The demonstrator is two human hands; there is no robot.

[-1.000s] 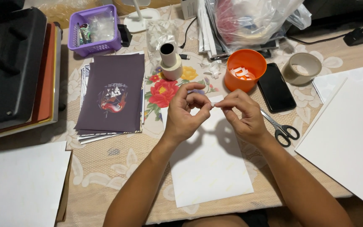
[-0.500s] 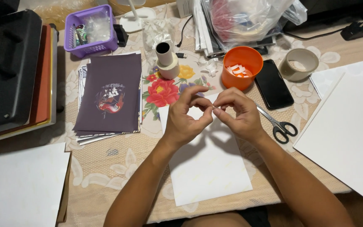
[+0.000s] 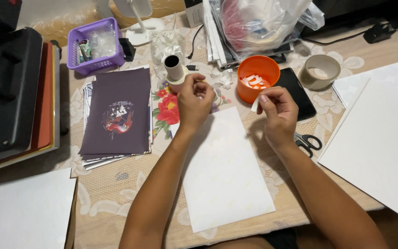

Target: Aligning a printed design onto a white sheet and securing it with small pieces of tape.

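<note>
Right hand (image 3: 278, 110) pinching small white paper strip (image 3: 254, 105) beside orange plastic cup (image 3: 257, 83), already holding white scraps. Left hand (image 3: 194, 99) curled at cream tape roll (image 3: 177, 79); grip unclear. Blank white sheet (image 3: 224, 170) lies bare below, looks untaped so far.

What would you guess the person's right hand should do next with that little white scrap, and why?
Probably drop it into the orange cup. The right hand pinches a small white scrap just beside the cup, which already holds similar white scraps. The left hand is at the tape roll, above the white sheet.
</note>
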